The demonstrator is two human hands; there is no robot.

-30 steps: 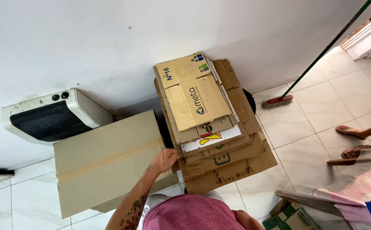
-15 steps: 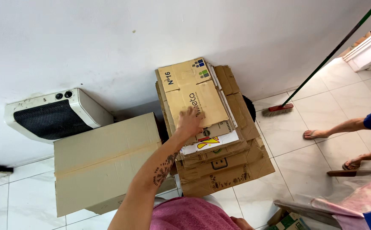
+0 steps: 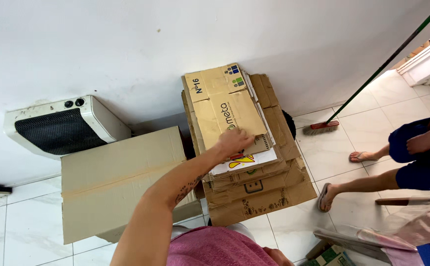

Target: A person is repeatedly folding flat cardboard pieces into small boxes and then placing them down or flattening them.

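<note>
Cardboard lies in a tall stack point(image 3: 247, 162) of flattened boxes against the white wall point(image 3: 126, 44), seen from the head camera looking down. The person's left hand point(image 3: 233, 141) reaches over the stack and rests flat on its top sheet point(image 3: 225, 111), fingers spread across the brown card and not curled round any edge; the tattooed forearm runs back from the stack toward the pink shirt point(image 3: 215, 249). Only a bit of the right hand point(image 3: 276, 255) shows at the lower edge, just below the stack, and whether it holds anything cannot be told; the two hands are well apart. Left of the stack, touching or just beside it, stands a closed box point(image 3: 116, 182), and behind that box a white heater point(image 3: 59, 129) leans at the wall. Right of the stack a broom point(image 3: 353, 101) stands on the tiled floor point(image 3: 333, 157), and farther right another person's legs point(image 3: 373, 180) in sandals stand near it.
</note>
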